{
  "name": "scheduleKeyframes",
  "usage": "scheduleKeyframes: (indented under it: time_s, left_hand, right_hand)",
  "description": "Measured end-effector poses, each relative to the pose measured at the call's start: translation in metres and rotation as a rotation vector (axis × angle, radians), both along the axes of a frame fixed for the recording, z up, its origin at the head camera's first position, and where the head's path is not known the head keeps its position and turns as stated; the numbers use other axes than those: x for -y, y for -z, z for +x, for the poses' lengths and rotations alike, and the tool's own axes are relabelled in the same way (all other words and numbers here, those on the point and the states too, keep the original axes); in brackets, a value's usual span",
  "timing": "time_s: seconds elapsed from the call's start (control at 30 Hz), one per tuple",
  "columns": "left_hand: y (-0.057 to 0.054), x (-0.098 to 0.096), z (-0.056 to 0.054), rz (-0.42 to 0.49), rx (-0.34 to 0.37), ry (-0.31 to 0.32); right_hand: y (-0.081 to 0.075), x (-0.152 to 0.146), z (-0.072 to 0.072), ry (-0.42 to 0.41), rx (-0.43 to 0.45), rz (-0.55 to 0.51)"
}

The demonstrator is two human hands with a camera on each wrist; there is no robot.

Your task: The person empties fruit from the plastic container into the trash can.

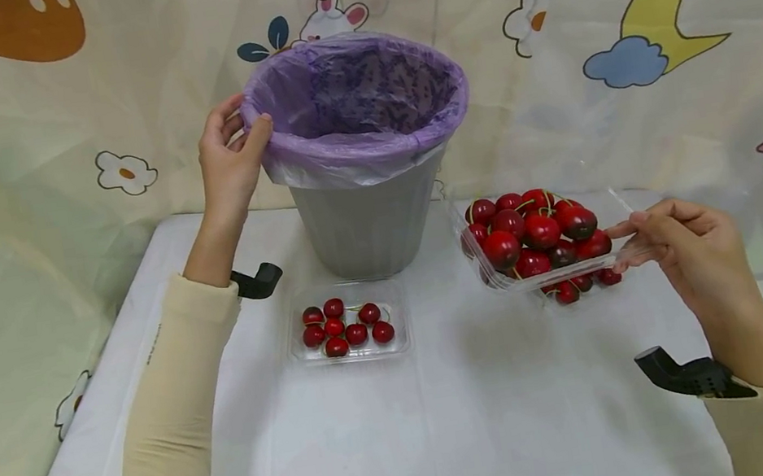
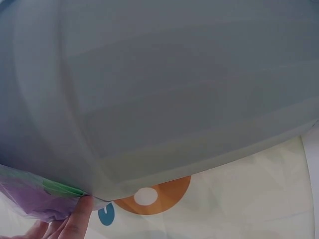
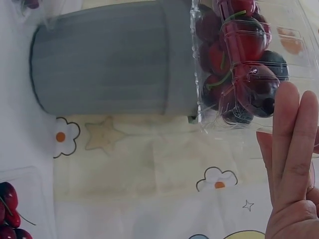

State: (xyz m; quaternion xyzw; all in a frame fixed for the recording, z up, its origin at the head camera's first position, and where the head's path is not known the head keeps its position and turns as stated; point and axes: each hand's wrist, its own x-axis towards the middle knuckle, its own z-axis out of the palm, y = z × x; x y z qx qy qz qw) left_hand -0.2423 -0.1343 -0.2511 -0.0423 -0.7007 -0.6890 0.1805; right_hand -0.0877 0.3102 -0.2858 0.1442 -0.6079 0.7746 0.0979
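Note:
My left hand (image 1: 228,150) grips the rim of a grey trash bin (image 1: 364,220), thumb over the purple bag (image 1: 368,145) that lines it. In the left wrist view the bin's wall (image 2: 189,99) fills most of the picture, and fingers (image 2: 79,219) touch the bag's folded edge. To the right of the bin, my right hand (image 1: 697,248) holds the right end of a clear plastic box (image 1: 557,276) full of red cherries (image 1: 541,231), raised off the table and slightly tilted. The right wrist view shows straight fingers (image 3: 294,149) under the box (image 3: 249,59); the thumb is mostly hidden there.
A second clear box (image 1: 351,358) with several cherries (image 1: 356,334) sits on the white-covered table (image 1: 383,443) before the bin. More cherries (image 1: 567,292) show below the raised box, partly hidden by it. A patterned cloth (image 1: 524,101) hangs close behind the bin.

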Motion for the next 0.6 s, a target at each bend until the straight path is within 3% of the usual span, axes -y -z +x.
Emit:
scheduleKeyframes:
  time_s: [0.13,0.6]
  left_hand:
    - [0.0,0.0,0.0,-0.004,0.0,0.0]
    - [0.001,0.0,-0.001,-0.009,-0.017,-0.01]
  right_hand:
    - [-0.009,0.0,-0.005,-0.046,-0.012,0.008]
    - [-0.031,0.002,-0.017,-0.087,-0.031,-0.033]
